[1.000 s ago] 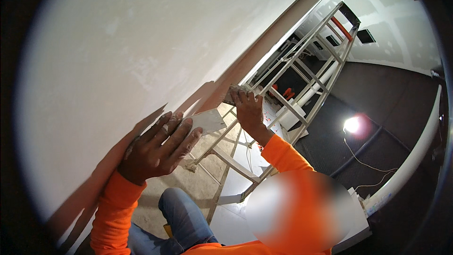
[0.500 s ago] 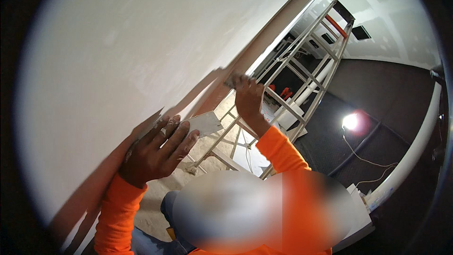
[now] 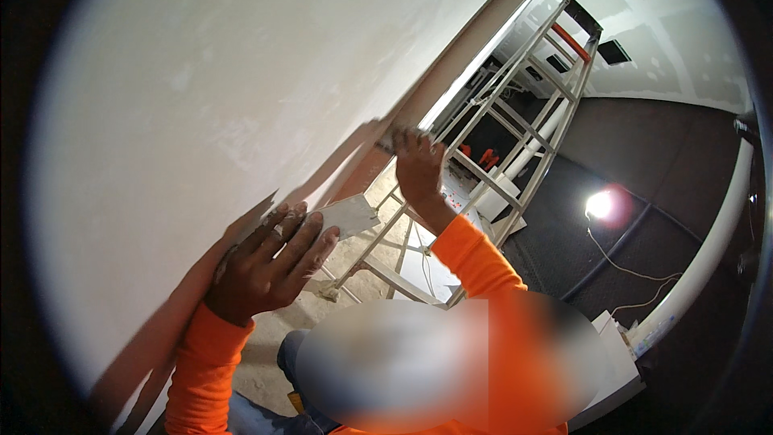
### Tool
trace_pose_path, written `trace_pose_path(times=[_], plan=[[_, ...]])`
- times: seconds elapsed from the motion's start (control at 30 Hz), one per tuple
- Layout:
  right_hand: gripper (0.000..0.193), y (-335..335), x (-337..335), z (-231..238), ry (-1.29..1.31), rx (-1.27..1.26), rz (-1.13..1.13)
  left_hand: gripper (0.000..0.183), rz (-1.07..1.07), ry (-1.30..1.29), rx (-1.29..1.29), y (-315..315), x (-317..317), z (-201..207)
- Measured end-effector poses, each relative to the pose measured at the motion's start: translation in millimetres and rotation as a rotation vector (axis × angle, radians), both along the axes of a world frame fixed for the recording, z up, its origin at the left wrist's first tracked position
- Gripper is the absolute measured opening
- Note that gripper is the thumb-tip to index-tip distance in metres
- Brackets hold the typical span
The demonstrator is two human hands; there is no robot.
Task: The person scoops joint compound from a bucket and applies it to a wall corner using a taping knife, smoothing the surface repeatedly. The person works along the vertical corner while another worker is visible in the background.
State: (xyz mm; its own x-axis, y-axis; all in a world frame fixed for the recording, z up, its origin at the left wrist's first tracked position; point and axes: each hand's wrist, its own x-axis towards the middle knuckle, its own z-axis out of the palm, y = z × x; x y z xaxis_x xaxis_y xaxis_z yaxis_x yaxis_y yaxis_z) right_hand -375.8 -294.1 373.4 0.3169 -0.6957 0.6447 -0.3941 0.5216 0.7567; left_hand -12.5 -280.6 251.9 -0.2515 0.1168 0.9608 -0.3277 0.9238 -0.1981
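Note:
Beside the pale plastered wall [image 3: 185, 97], my left hand [image 3: 266, 262] is closed on a flat grey plate [image 3: 353, 216]. White smears cover its fingers, and part of the plate sticks out beyond them towards the ladder. Higher up and further right, my right hand [image 3: 420, 165] grips a small putty knife [image 3: 386, 142], mostly hidden by the fingers. Its blade is at the brownish edge strip [image 3: 439, 80] of the wall. Whether the blade touches the surface I cannot tell.
A metal stepladder [image 3: 531, 125] stands close to the right of my right hand. Behind it, a bright work lamp [image 3: 599, 205] shines on the dark floor, its cord [image 3: 636, 275] trailing right. A white curved pipe-like edge [image 3: 708, 262] runs along the far right.
My right hand and the putty knife have shifted very slightly left. My left hand keeps the plate in almost the same place, and the view has tilted a little.

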Motion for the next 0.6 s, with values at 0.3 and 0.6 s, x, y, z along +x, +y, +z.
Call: trace_pose_path(times=[0.3, 0.6], plan=[[0.045, -20.0, -12.8, 58.4, 0.017, -0.062, -0.027, 0.037, 0.058, -0.030, -0.035, -2.0, 0.0, -0.6], [0.051, -16.9, -16.8, -33.0, -0.115, 0.075, 0.008, 0.043, 0.007, -0.039, 0.028, 1.0, 3.0, -1.7]])
